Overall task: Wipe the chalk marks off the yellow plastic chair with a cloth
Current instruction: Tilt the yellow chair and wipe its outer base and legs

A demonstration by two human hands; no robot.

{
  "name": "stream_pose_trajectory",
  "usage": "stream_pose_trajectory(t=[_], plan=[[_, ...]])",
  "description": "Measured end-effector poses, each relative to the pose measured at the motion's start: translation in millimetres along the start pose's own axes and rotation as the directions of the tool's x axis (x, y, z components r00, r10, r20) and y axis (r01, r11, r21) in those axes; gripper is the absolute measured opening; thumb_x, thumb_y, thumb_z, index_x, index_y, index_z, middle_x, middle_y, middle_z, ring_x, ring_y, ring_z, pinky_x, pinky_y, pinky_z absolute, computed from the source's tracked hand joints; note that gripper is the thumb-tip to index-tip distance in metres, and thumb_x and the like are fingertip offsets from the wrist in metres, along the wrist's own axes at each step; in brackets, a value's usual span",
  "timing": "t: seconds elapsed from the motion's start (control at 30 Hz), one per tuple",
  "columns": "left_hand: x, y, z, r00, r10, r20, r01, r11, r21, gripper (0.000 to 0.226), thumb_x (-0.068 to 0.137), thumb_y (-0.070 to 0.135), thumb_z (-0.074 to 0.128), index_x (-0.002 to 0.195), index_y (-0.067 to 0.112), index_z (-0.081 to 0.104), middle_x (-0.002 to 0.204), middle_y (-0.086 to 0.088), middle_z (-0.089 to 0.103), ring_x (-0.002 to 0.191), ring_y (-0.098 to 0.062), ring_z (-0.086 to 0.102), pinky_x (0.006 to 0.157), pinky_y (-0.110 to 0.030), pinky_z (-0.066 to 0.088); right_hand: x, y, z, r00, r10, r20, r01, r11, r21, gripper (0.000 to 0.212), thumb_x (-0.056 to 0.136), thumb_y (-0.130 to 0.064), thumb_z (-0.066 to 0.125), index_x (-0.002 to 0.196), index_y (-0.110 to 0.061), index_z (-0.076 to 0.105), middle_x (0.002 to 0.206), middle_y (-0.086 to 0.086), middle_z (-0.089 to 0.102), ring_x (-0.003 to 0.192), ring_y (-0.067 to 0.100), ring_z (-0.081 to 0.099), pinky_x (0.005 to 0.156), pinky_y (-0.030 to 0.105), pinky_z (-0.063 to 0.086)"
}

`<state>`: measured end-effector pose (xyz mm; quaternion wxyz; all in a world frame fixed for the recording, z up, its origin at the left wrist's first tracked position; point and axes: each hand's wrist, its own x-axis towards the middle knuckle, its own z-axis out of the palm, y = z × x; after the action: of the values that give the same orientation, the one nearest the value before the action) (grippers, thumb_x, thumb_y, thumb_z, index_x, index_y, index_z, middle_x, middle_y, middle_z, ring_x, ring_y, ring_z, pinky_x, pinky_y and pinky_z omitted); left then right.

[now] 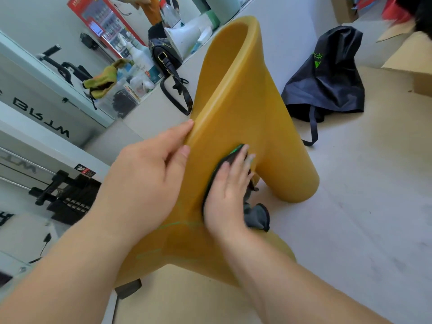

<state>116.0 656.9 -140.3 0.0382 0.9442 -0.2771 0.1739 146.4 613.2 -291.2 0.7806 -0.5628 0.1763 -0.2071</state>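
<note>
Landmark is the yellow plastic chair point(236, 108), tipped over on the pale floor point(364, 206) mid-frame with its curved shell rising toward the top of the view. Far left of the chair, a white cabinet point(46, 90) with dark lettering; nearer the chair, a yellow-green rag point(102, 80) and a white spray bottle point(138, 54) among clutter on a ledge. Just left of the chair's upper shell, a black handbag point(163, 54) with its strap hanging down beside the rim. Left hand point(149, 174) curled closed over the chair's left edge — thumb on the near face, fingers wrapped over the rim, gripping the chair. Below that hand, faint green chalk marks point(180, 224) run across the chair's surface, with another faint streak lower down. Right hand point(228, 192) lies flat with fingers spread, palm pressing a dark grey cloth point(257, 216) against the chair's middle — the cloth's edge shows above the fingertips and a loose fold hangs off to the right of the wrist. Right of the chair, well apart, a black bag point(327, 78) with green print slumps on the floor, cardboard box point(411, 64) beyond it.
</note>
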Motion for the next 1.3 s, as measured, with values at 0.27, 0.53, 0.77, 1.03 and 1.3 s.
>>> stream_pose_trajectory(t=[0.27, 0.53, 0.77, 1.03, 1.3], plan=[[-7.6, 2.7, -0.4, 0.999, -0.032, -0.03, 0.033, 0.999, 0.025, 0.041, 0.098, 0.039, 0.046, 0.138, 0.043, 0.053, 0.116, 0.023, 0.059, 0.097, 0.008, 0.047, 0.074, -0.005, 0.031, -53.3, 71.2, -15.4, 0.971, -0.061, 0.231, 0.154, 0.897, -0.414, 0.06, 0.086, -0.077, -0.015, 0.139, -0.059, -0.037, 0.163, -0.016, -0.033, 0.154, 0.018, -0.024, 0.125, 0.047, -0.007], [-6.6, 3.4, 0.6, 0.999, -0.046, -0.029, 0.047, 0.998, 0.043, 0.041, 0.101, 0.036, 0.048, 0.142, 0.04, 0.05, 0.127, 0.009, 0.066, 0.104, 0.001, 0.051, 0.085, -0.02, 0.038, -58.3, 24.0, 9.1, 0.981, -0.08, 0.175, 0.122, 0.962, -0.243, 0.072, 0.09, -0.068, -0.001, 0.14, -0.039, -0.044, 0.157, -0.013, -0.045, 0.148, 0.013, -0.037, 0.123, 0.04, -0.017], [-3.3, 4.9, 0.9, 0.999, -0.009, -0.044, 0.01, 1.0, 0.027, 0.04, 0.1, 0.035, 0.048, 0.14, 0.037, 0.053, 0.127, 0.007, 0.067, 0.108, -0.007, 0.058, 0.087, -0.024, 0.041, 1.2, 15.3, 4.3, 0.953, -0.303, -0.006, 0.303, 0.952, -0.052, 0.07, 0.092, -0.071, 0.012, 0.152, -0.049, -0.016, 0.165, -0.01, -0.028, 0.153, 0.018, -0.027, 0.123, 0.047, -0.014], [-6.0, 0.8, 4.1, 0.997, 0.03, -0.074, -0.027, 0.999, 0.039, 0.044, 0.099, 0.039, 0.042, 0.141, 0.033, 0.053, 0.113, -0.006, 0.073, 0.098, -0.027, 0.066, 0.083, -0.045, 0.054, 17.6, -22.4, -6.3, 0.944, 0.328, 0.011, -0.322, 0.918, 0.233, 0.065, 0.104, -0.058, 0.018, 0.162, -0.034, 0.001, 0.171, 0.003, -0.013, 0.156, 0.033, -0.012, 0.124, 0.059, -0.001], [-4.5, -3.0, 4.8, 0.992, 0.088, -0.087, -0.075, 0.988, 0.136, 0.045, 0.099, 0.038, 0.042, 0.141, 0.031, 0.054, 0.088, -0.005, 0.071, 0.075, -0.027, 0.062, 0.068, -0.044, 0.053, 19.6, -28.7, 2.5, 0.991, 0.124, -0.053, -0.111, 0.973, 0.2, 0.082, 0.081, -0.081, 0.009, 0.157, -0.052, -0.003, 0.169, -0.015, -0.015, 0.156, 0.021, -0.018, 0.122, 0.05, -0.007]])
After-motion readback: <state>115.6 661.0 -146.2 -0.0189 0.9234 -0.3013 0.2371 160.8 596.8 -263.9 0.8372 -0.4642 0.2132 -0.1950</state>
